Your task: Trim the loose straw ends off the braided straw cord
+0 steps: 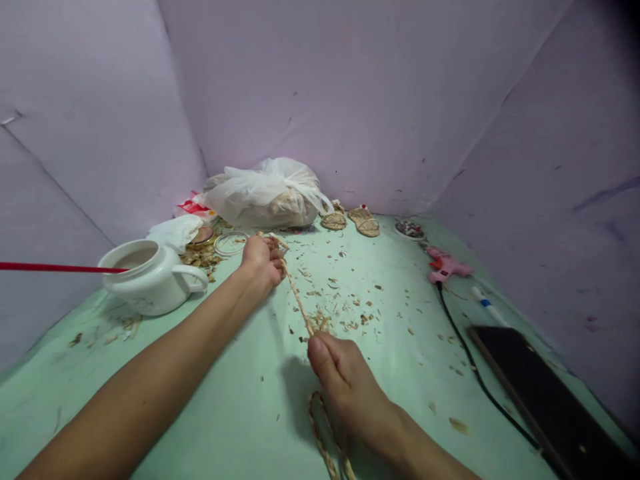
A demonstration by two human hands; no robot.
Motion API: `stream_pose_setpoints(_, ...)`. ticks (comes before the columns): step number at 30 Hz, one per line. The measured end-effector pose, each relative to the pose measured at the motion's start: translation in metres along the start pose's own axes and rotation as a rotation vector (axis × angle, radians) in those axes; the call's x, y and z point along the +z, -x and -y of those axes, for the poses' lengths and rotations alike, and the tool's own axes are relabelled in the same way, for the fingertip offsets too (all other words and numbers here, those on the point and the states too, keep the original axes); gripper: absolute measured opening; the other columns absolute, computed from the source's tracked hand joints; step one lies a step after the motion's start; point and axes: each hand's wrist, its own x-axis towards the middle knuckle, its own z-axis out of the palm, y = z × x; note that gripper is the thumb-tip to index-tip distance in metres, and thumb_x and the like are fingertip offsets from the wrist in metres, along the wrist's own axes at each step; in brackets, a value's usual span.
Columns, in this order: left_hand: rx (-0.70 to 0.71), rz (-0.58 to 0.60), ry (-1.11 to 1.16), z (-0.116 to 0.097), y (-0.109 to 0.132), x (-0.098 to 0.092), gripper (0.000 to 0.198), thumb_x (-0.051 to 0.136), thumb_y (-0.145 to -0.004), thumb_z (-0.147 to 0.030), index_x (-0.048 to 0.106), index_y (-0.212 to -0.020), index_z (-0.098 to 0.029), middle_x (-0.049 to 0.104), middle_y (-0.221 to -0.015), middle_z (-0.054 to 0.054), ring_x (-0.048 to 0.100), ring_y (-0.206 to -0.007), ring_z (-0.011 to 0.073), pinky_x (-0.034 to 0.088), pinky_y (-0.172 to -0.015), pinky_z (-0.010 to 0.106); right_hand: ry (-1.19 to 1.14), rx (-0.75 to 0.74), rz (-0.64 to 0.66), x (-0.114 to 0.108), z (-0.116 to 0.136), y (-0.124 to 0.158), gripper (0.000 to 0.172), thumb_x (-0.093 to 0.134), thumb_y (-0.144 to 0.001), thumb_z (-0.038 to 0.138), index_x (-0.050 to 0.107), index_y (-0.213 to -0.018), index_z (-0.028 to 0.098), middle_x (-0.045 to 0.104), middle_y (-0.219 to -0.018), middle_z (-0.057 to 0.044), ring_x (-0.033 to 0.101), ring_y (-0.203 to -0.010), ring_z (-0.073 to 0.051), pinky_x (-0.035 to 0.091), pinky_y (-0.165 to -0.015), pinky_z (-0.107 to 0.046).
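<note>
A braided straw-coloured cord (298, 299) runs taut on a slant between my two hands. My left hand (262, 262), reaching out toward the back, is closed around its far end. Nearer to me, my right hand (345, 373) pinches the cord between thumb and fingers. Below the right hand the cord hangs on in a loose loop that leaves the bottom of the view. What lies inside the left fingers is partly hidden.
At the left stands a white mug (150, 280) with a red stick (60, 268) in it. Behind are a tied plastic bag (265, 193) and small woven pieces (367, 225). A pink glue gun (447, 265), marker (487, 305) and dark phone-like slab (540, 393) lie right. Plant scraps (345, 323) litter the table.
</note>
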Motion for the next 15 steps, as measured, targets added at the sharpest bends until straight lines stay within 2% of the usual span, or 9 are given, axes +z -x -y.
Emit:
stream_pose_setpoints(4,-0.017,-0.014,0.009,0.001,-0.001,-0.001,0.017,0.036,-0.060,-0.012,0.022,-0.053,-0.020,0.015,-0.035,-0.010,0.013,-0.023,0.0049,0.006,-0.030,0.017,0.209,-0.077,0.060,0.002,-0.001,0.004,0.032,0.024,-0.088,0.035,0.032,-0.060,0.021,0.035,-0.052,0.004,0.033,-0.047,-0.010,0.026,-0.048,-0.023)
stream_pose_setpoints(8,-0.066,0.026,-0.017,-0.004,0.000,-0.002,0.018,0.037,-0.059,-0.012,0.023,-0.053,-0.020,0.015,-0.035,-0.010,0.014,-0.023,0.0053,0.006,-0.030,0.017,0.408,-0.129,0.073,-0.004,-0.002,0.001,0.033,0.022,-0.089,0.032,0.038,-0.062,0.020,0.038,-0.051,0.003,0.034,-0.046,-0.011,0.024,-0.047,-0.024)
stream_pose_setpoints(15,-0.177,0.122,-0.120,0.000,0.001,-0.002,0.021,0.039,-0.060,-0.015,0.022,-0.051,-0.021,0.015,-0.034,-0.009,0.012,-0.022,0.0054,0.007,-0.029,0.016,0.568,-0.173,0.139,-0.002,0.013,0.009,0.038,0.019,-0.088,0.030,0.048,-0.069,0.017,0.050,-0.053,-0.002,0.034,-0.043,-0.011,0.023,-0.046,-0.026)
